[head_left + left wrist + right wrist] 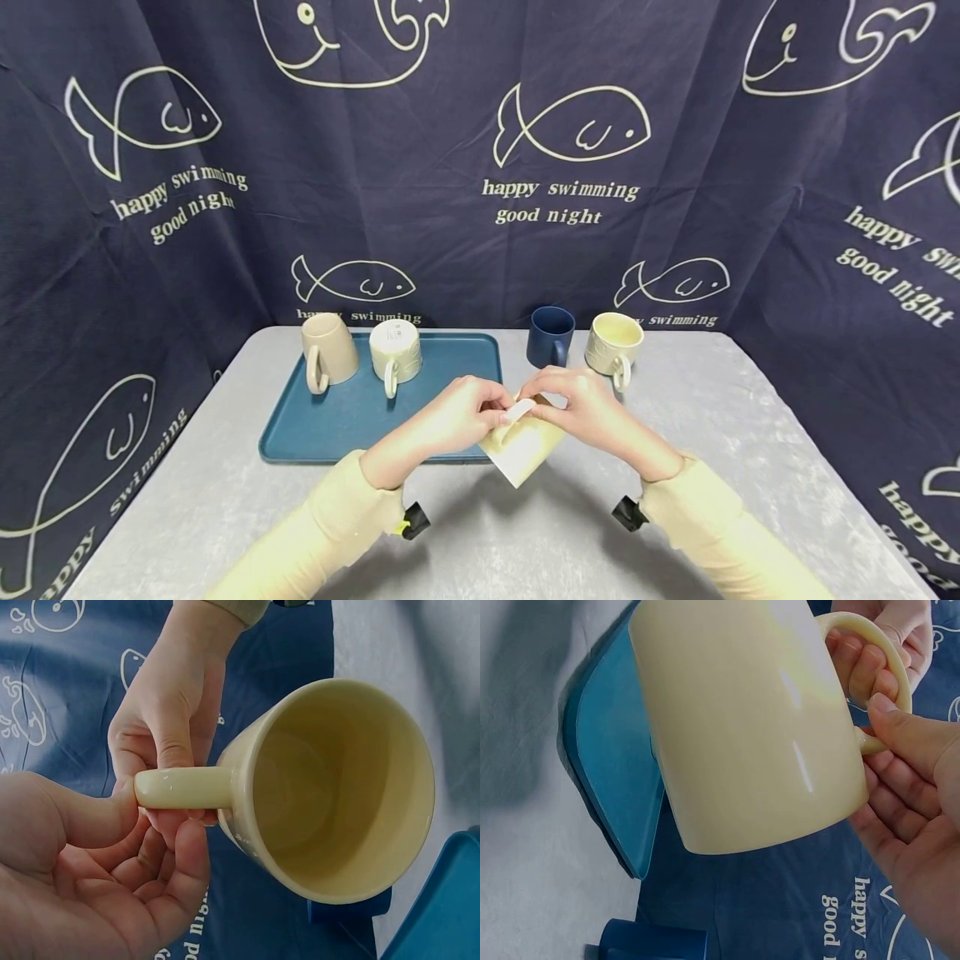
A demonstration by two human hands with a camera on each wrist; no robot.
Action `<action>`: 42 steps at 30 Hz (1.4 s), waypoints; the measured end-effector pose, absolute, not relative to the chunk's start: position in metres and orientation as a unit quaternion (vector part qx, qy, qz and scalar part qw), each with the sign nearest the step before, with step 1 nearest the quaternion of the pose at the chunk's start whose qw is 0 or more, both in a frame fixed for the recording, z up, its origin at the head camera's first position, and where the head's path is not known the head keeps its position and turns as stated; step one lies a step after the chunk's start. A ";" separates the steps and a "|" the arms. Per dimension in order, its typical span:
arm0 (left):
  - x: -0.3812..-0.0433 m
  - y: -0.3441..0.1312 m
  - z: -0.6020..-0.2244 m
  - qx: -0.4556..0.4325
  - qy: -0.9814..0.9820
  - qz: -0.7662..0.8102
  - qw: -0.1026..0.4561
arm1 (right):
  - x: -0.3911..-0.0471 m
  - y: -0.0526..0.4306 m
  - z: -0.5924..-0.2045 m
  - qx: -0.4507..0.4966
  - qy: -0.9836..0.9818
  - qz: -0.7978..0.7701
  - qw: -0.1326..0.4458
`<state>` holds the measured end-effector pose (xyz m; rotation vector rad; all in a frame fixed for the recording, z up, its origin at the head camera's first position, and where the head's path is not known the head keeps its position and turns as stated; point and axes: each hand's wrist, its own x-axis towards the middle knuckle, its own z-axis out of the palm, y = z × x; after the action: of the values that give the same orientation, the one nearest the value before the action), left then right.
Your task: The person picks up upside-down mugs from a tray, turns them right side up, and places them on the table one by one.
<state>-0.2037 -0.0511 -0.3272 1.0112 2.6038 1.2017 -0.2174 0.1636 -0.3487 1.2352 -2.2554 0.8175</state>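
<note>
In the head view a pale yellow mug (525, 454) is held over the front of the table, its handle turned away from the person. My left hand (472, 412) has its thumb and fingers at the handle, with fingers inside the loop in the right wrist view. From the other side, my right hand (588, 412) pinches the handle's lower end between thumb and fingers. The mug lies tilted on its side. Its open mouth (337, 787) shows in the left wrist view, and its smooth outer wall (742, 735) fills the right wrist view.
A blue tray (457, 358) lies on the grey table (675, 417) to the left. On it are a beige mug (341, 350) and an upside-down cream mug (405, 358). A navy mug (542, 346) and a light yellow mug (603, 358) stand upright behind the hands, near the dark fish-print curtain (570, 275).
</note>
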 end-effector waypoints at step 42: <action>-0.195 -0.056 -0.352 0.327 0.822 0.428 -0.185 | -0.204 0.181 -0.333 0.332 -0.838 0.343 0.264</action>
<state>-0.1953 -0.0562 -0.3522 1.1698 2.9372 1.5315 -0.2039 0.1809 -0.3329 0.8975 -2.2666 0.9266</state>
